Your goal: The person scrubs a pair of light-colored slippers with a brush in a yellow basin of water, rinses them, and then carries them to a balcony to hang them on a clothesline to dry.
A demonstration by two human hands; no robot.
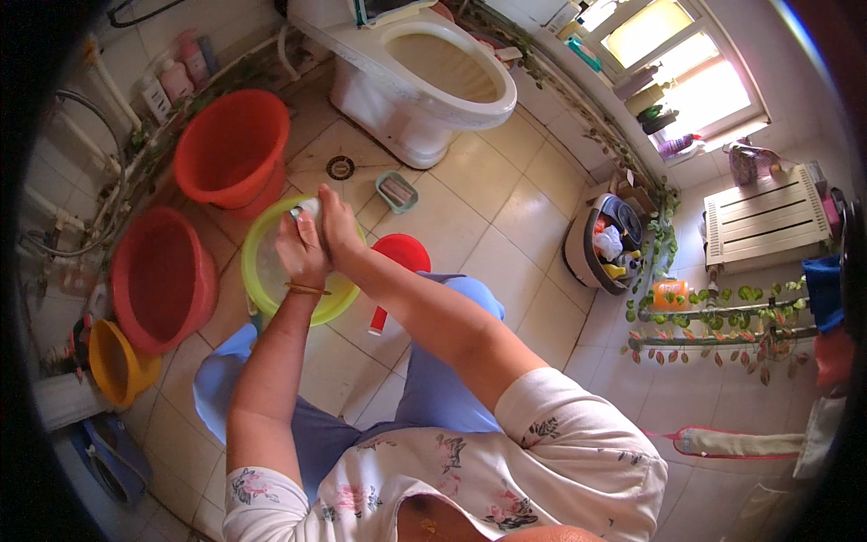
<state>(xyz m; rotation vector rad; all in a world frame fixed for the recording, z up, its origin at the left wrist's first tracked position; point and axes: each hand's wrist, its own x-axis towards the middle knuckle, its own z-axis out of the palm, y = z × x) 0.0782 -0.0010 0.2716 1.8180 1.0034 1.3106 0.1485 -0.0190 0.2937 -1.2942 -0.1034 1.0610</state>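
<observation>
You hold both hands over the green basin, left hand and right hand closed together around a small white item, so drips fall in.

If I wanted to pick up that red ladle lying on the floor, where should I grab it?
Probably by the handle of the red ladle. It sticks out flat on the tiles toward the person, clear of the green basin, so come from above at that near end; the round cup is wider and harder for fingers to close on.
</observation>
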